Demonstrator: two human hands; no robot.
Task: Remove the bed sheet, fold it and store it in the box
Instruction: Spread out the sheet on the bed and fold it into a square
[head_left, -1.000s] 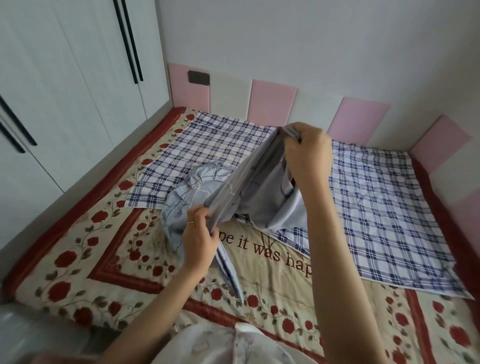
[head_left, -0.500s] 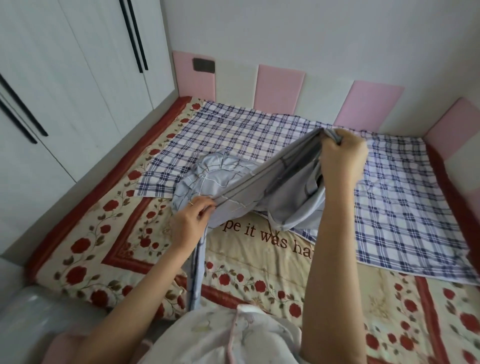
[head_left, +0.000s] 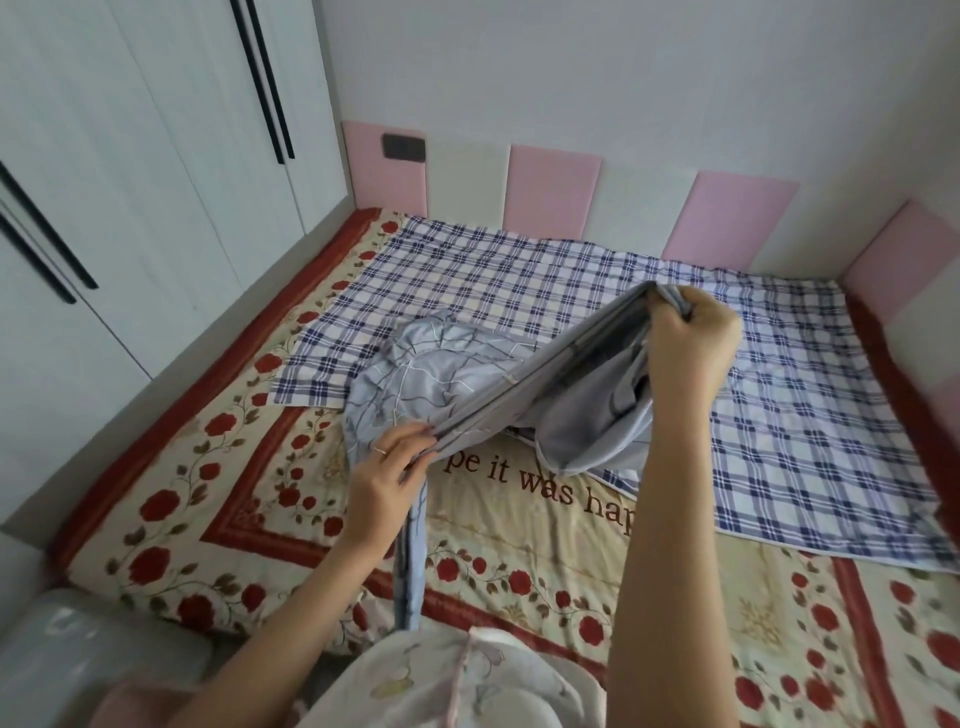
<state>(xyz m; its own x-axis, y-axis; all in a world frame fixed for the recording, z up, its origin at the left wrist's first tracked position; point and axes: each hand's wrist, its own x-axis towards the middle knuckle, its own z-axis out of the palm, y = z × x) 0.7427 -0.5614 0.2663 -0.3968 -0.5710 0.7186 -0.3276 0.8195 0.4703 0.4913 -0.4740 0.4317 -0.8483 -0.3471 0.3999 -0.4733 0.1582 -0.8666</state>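
Folding the sheet (head_left: 441, 374) over the bed (head_left: 208, 493).
Left hand (head_left: 382, 480) pinches one end, right hand (head_left: 688, 338) grips the other higher, probably to align the edges.

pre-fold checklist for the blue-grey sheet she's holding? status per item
1. Left hand pinches the sheet edge: ok.
2. Right hand grips the far end of that edge: ok.
3. Edge between the hands pulled straight: ok.
4. Blue-grey sheet hanging flat: not ok. It bunches on the plaid cloth and a tail dangles below the left hand.
5. Layers lined up at the held edge: cannot tell.
6. Box within reach: cannot tell. A translucent object at lower left is too blurred to identify.
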